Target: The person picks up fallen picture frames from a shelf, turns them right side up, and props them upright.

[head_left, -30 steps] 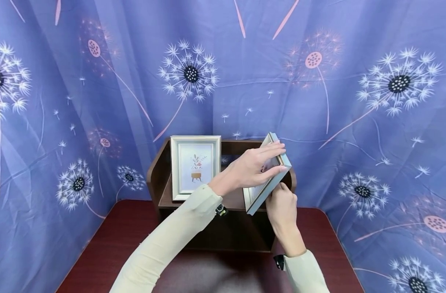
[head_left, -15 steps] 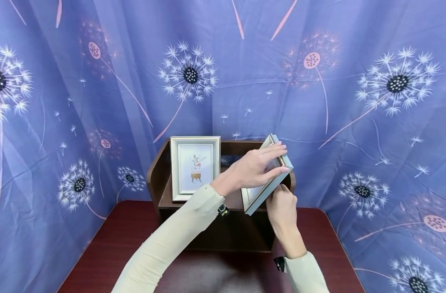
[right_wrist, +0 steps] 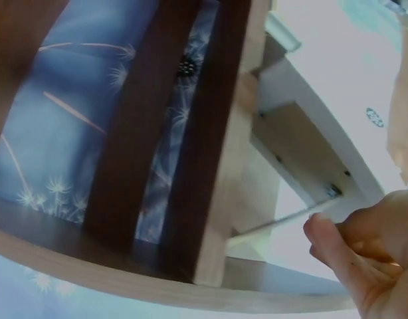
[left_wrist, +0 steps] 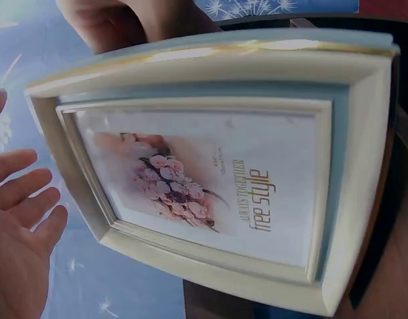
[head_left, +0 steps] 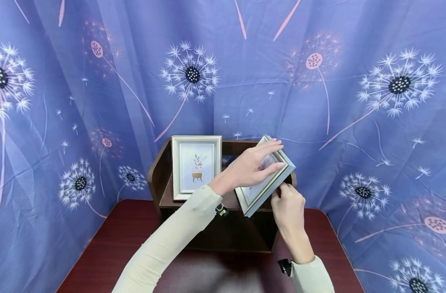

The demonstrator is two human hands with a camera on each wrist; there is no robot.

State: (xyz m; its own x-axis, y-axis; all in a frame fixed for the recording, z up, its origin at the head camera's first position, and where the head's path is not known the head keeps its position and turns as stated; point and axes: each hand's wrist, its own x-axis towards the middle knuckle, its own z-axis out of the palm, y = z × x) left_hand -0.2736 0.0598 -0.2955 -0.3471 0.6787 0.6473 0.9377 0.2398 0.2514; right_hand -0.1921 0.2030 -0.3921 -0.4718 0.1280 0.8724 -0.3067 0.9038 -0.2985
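While the left hand (head_left: 250, 167) lies flat-fingered across the glass of the tilted picture frame (head_left: 265, 179) at the shelf's (head_left: 160, 179) right end, the right hand (head_left: 289, 203) pinches its rear stand (right_wrist: 304, 166), apparently unfolding it. Next, I judge, the frame must be set upright beside the standing frame (head_left: 196, 167).

Two picture frames are in sight: one standing frame (head_left: 196, 167) on the shelf at about 10 o'clock from the hands, and one tilted frame (head_left: 265, 175) at 12 o'clock. There is one wooden shelf unit (head_left: 160, 179), one dark red table (head_left: 109, 252), two hands, left (head_left: 250, 167) and right (head_left: 289, 205), and two pale sleeves.
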